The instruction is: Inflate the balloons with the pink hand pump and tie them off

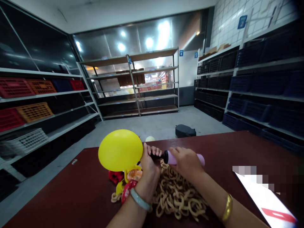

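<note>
A yellow balloon [120, 150], swollen to a smooth oval, stands out to the left of my left hand [150, 161]. That hand's fingers wrap around the black end of a balloon pump [201, 159], close against the balloon's neck, which my fingers hide. My right hand [187, 163] grips the pump's pink barrel. Beneath both hands lies a heap of tan loop-shaped pieces [177, 196]; their kind I cannot make out. Red, yellow and orange soft items, perhaps limp balloons or wrappers [128, 186], lie by my left wrist.
The dark red table [59, 190] spans the front. A bright-screened device [268, 199] lies at right. Beyond the table are a dark stool-like object [185, 130] and a pale round thing [150, 138]. Shelves with crates [35, 112] line both sides; a rack [156, 98] stands behind.
</note>
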Demonstrator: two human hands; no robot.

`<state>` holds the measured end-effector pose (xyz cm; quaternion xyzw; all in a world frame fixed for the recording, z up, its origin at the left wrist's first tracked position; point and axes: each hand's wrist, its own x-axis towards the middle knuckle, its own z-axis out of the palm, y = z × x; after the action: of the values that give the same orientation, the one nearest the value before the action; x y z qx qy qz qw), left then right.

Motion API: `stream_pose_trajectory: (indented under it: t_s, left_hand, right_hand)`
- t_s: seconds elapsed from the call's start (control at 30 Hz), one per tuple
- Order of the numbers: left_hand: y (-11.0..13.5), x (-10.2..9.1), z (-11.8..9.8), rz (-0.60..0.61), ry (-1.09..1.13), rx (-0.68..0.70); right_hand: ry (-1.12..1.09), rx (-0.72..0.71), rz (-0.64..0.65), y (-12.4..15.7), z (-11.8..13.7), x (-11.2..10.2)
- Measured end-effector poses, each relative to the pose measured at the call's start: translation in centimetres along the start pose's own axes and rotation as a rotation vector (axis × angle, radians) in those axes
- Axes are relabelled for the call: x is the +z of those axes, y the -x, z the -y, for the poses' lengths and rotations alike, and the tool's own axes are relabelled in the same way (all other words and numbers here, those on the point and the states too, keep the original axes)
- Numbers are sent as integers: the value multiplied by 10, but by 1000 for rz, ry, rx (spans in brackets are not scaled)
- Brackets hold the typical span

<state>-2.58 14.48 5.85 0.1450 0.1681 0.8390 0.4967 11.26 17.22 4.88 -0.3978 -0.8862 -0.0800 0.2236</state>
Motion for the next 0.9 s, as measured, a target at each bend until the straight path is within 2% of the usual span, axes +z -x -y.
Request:
stream_pose_trajectory:
  t_s: [0.1, 0.2, 0.3, 0.43, 0.53, 0.63, 0.8, 0.9]
  left_hand:
    - [-3, -1, 0, -7, 1, 6]
    - [-14, -6, -13, -52, 17, 9]
    - [-27, -11, -40, -87, 37, 40]
    - [-34, -12, -83, -47, 42, 170]
    - [-33, -10, -94, -23, 55, 204]
    - [-30, -10, -78, -26, 82, 196]
    - [-15, -8, -23, -4, 72, 29]
    - [-2, -5, 1, 6, 15, -24]
  right_hand:
    - [-24, 4, 17, -2, -2, 3]
    - [-40, 11, 30, -4, -11, 8]
    - [-29, 15, 10, -5, -22, 11]
    - [-11, -2, -71, -5, -35, 6]
    - [3, -15, -97, -4, -37, 2]
    - [21, -18, -83, -1, -33, 0]
    - [43, -9, -38, 4, -15, 0]
    - [35, -7, -4, 5, -7, -1]
